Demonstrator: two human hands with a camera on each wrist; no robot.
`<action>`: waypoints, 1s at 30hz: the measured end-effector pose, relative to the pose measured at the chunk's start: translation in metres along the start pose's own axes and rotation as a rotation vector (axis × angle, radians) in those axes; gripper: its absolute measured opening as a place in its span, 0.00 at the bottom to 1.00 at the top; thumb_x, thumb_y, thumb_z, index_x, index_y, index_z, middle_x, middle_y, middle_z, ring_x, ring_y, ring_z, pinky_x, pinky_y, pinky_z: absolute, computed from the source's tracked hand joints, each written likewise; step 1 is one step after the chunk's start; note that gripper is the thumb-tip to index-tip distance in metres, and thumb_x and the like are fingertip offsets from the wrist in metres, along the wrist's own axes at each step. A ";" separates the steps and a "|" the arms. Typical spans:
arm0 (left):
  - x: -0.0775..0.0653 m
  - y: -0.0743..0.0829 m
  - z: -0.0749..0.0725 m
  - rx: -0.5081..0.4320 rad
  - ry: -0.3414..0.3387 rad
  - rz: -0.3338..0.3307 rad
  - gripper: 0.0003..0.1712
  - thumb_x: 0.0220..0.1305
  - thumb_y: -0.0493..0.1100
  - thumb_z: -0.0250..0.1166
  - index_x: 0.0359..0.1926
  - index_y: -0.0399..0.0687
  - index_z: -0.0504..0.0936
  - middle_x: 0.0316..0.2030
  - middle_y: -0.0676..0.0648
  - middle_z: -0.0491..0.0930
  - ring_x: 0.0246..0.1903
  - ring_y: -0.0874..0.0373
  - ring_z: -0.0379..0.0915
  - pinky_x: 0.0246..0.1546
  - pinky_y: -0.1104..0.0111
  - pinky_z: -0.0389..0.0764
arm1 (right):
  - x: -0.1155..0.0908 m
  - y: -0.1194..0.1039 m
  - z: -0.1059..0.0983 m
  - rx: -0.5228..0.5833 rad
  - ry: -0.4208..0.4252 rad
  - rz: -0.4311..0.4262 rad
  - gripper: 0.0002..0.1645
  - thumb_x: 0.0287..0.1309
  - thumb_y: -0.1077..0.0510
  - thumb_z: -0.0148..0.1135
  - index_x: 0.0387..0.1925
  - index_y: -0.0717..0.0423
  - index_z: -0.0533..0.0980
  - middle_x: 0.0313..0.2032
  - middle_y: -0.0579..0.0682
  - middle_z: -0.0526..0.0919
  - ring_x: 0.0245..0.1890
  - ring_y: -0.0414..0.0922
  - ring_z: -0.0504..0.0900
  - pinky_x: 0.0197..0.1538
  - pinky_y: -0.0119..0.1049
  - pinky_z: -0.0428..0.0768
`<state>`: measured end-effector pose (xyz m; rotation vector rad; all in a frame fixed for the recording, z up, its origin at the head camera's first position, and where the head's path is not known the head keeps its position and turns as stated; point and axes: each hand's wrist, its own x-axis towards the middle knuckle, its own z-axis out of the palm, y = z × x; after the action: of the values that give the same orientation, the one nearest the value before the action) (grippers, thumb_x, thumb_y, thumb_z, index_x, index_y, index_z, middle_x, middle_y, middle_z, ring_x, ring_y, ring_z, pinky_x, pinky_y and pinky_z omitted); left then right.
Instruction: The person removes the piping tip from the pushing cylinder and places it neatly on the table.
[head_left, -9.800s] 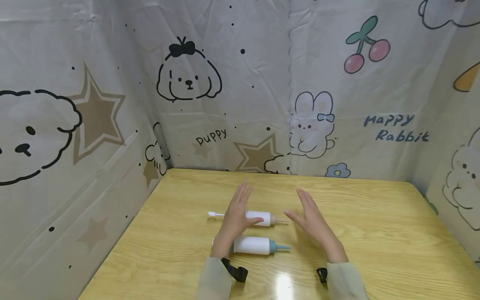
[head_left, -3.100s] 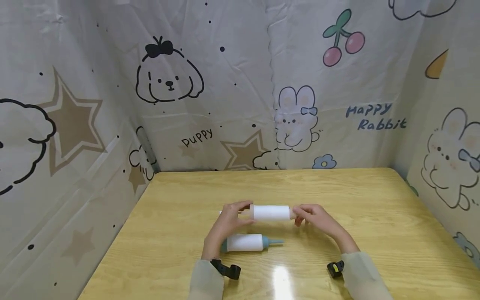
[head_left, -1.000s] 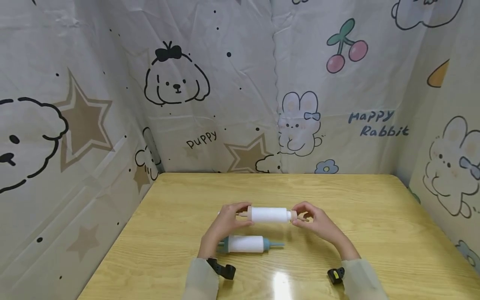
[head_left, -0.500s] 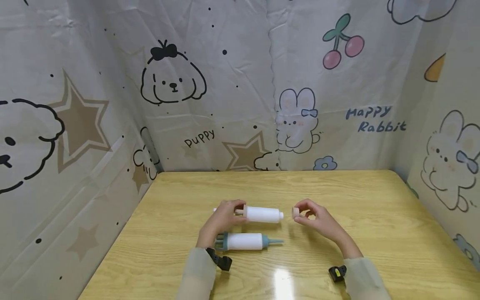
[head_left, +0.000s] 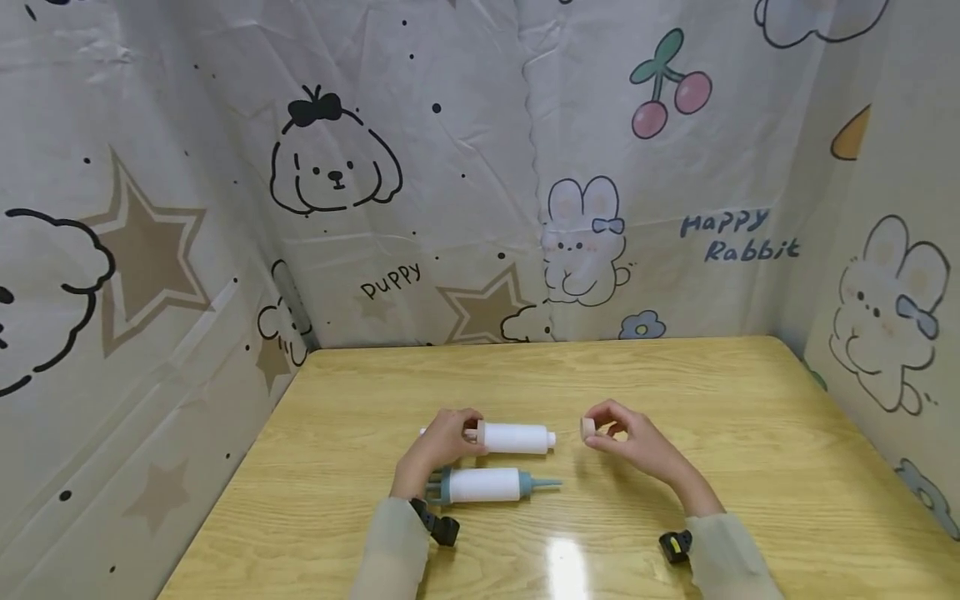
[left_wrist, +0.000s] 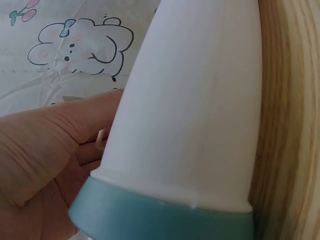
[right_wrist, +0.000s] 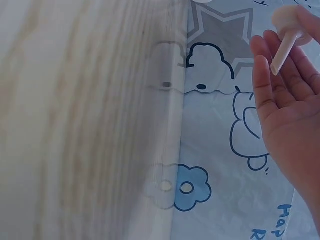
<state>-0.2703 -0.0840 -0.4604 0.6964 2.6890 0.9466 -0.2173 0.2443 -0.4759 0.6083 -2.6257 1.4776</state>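
My left hand [head_left: 447,437] grips a white bottle [head_left: 515,438] by its beige collar at the left end. The bottle lies level above the table, its bare white neck pointing right. Apart from that neck, my right hand [head_left: 626,433] pinches a beige nozzle cap [head_left: 588,429] between thumb and fingertips; its thin spout [right_wrist: 284,54] points toward the palm in the right wrist view. Nearer me lies a second white bottle [head_left: 483,485] with a teal collar and teal nozzle [head_left: 543,482]. It fills much of the left wrist view and hides part of the left hand.
The wood-grain table [head_left: 675,383] meets a printed cloth [head_left: 480,167] at the back and sides. Black wrist cameras sit at the cuffs, the left one [head_left: 444,531] just in front of the teal-collared bottle.
Both hands have closed on the beige-collared bottle since the earliest frame. The nozzle cap has come off its right end in my right hand, and my left hand has drawn the bottle leftward.
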 end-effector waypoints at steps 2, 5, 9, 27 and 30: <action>-0.001 -0.001 0.000 0.010 0.002 -0.001 0.30 0.57 0.42 0.73 0.58 0.34 0.76 0.52 0.37 0.82 0.51 0.46 0.81 0.51 0.56 0.83 | 0.001 0.000 -0.001 0.000 -0.008 0.007 0.16 0.62 0.52 0.66 0.49 0.51 0.76 0.44 0.48 0.82 0.41 0.34 0.77 0.45 0.29 0.78; -0.001 -0.002 -0.001 0.017 0.009 -0.005 0.30 0.57 0.42 0.73 0.59 0.34 0.76 0.52 0.37 0.82 0.52 0.46 0.80 0.52 0.55 0.82 | 0.001 0.001 -0.001 -0.003 -0.013 0.010 0.16 0.62 0.52 0.65 0.49 0.51 0.76 0.44 0.48 0.82 0.42 0.34 0.77 0.45 0.30 0.79; -0.001 -0.002 0.000 -0.007 0.014 0.001 0.29 0.58 0.42 0.71 0.59 0.35 0.76 0.52 0.37 0.82 0.53 0.46 0.80 0.53 0.55 0.82 | 0.000 0.002 -0.001 -0.013 -0.015 0.017 0.16 0.62 0.52 0.65 0.49 0.51 0.76 0.44 0.48 0.82 0.42 0.34 0.77 0.45 0.30 0.79; -0.003 -0.005 0.003 -0.012 0.014 -0.017 0.30 0.59 0.44 0.71 0.60 0.36 0.75 0.53 0.38 0.81 0.54 0.46 0.78 0.55 0.55 0.81 | -0.002 0.003 -0.001 -0.036 -0.022 0.024 0.16 0.63 0.52 0.64 0.50 0.52 0.76 0.44 0.48 0.82 0.41 0.32 0.77 0.46 0.32 0.79; -0.006 -0.005 0.002 -0.033 0.018 -0.034 0.34 0.61 0.48 0.70 0.64 0.37 0.72 0.58 0.37 0.78 0.58 0.43 0.75 0.57 0.52 0.79 | -0.002 0.001 -0.001 -0.042 -0.019 0.025 0.16 0.63 0.52 0.64 0.50 0.52 0.76 0.44 0.48 0.83 0.40 0.32 0.77 0.46 0.32 0.79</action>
<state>-0.2664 -0.0896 -0.4647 0.6363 2.6849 0.9911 -0.2159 0.2462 -0.4766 0.5905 -2.6810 1.4270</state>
